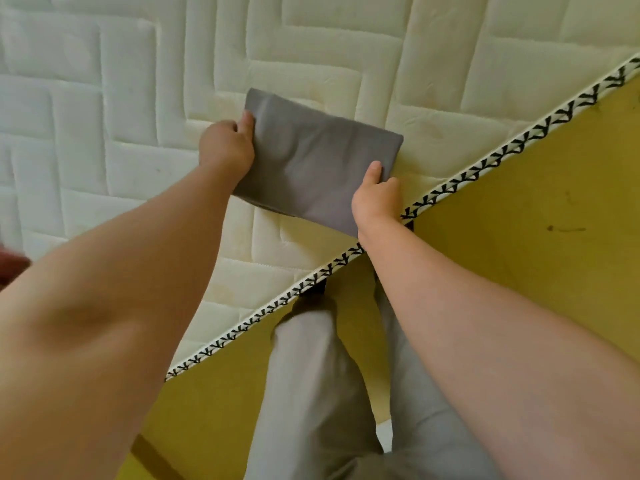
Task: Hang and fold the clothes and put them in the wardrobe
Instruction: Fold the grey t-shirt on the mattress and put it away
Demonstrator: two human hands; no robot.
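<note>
A grey garment (pixel 311 161), folded into a compact rectangle, lies on the white quilted mattress (pixel 138 98) near its edge. My left hand (pixel 227 145) grips the garment's left side, thumb on top and fingers tucked under. At the near right corner my right hand (pixel 375 199) pinches the cloth the same way, thumb on top. The fold looks neat and flat between both hands.
The mattress edge has a white band with black stitching (pixel 450 188) running diagonally. Beyond it is the yellow bed side and floor (pixel 519 237). My grey trouser legs (pixel 311 375) stand against the bed. A dark red item (pixel 10 266) shows at the far left.
</note>
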